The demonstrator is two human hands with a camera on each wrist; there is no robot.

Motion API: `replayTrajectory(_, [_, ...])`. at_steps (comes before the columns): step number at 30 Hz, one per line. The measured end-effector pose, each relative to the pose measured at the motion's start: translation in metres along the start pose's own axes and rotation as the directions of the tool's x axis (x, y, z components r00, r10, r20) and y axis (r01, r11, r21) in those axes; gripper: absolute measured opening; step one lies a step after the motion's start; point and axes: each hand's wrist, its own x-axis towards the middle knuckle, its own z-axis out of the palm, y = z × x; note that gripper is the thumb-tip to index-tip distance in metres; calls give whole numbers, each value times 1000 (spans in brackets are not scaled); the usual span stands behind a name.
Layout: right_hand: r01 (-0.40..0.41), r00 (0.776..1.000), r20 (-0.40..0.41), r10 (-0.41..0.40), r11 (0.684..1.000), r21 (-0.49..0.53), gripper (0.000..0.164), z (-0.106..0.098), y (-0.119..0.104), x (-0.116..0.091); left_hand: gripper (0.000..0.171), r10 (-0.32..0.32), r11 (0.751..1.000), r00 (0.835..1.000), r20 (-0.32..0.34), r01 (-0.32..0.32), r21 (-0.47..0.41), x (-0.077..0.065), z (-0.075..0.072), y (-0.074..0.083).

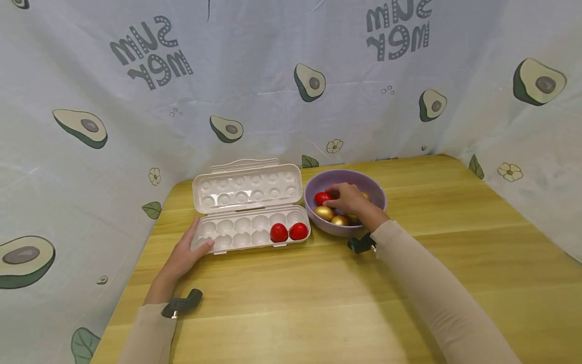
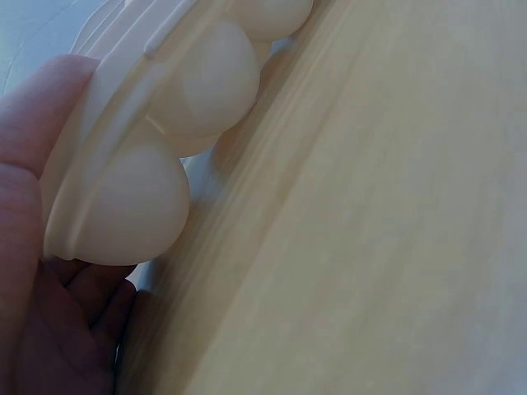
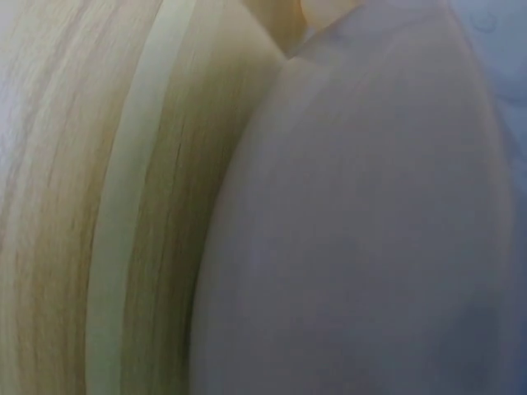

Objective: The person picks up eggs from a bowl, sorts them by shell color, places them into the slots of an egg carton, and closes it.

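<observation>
My left hand (image 1: pixel 184 253) grips carton (image 1: pixel 242 224); right hand (image 1: pixel 347 198) pinches red egg (image 1: pixel 322 198) in bowl (image 1: pixel 340 230).
Best keep carton braced at its left end, pinch light, lift straight up. Red pair (image 1: pixel 279 232) sits in carton, right of my left hand; gold eggs (image 1: pixel 324 213) crowd near my right, bowl rim standing between it and carton.

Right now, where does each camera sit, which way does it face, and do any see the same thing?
Head: worn on the head, facing forward and down at the table, egg box and bowl; left hand, right hand and sleeves show.
Left wrist: worn there, facing the egg box's rounded cups; the left hand's thumb and fingers show.
Right wrist: worn there, facing the bowl's outer wall, table alongside; no hand shows.
Shared: head and left wrist views both show the left hand gripping the egg box's end.
</observation>
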Motion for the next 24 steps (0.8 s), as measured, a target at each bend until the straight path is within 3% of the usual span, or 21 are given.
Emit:
replayTrajectory(17, [80, 996, -36, -82, 996, -32, 37, 4, -3, -2, 91, 15, 1000, 1000, -8, -15, -6, -3, -1, -1])
replayTrajectory(24, [98, 993, -68, -98, 995, 5, 39, -3, -4, -5, 90, 28, 1000, 1000, -8, -28, -5, -1, 0, 0])
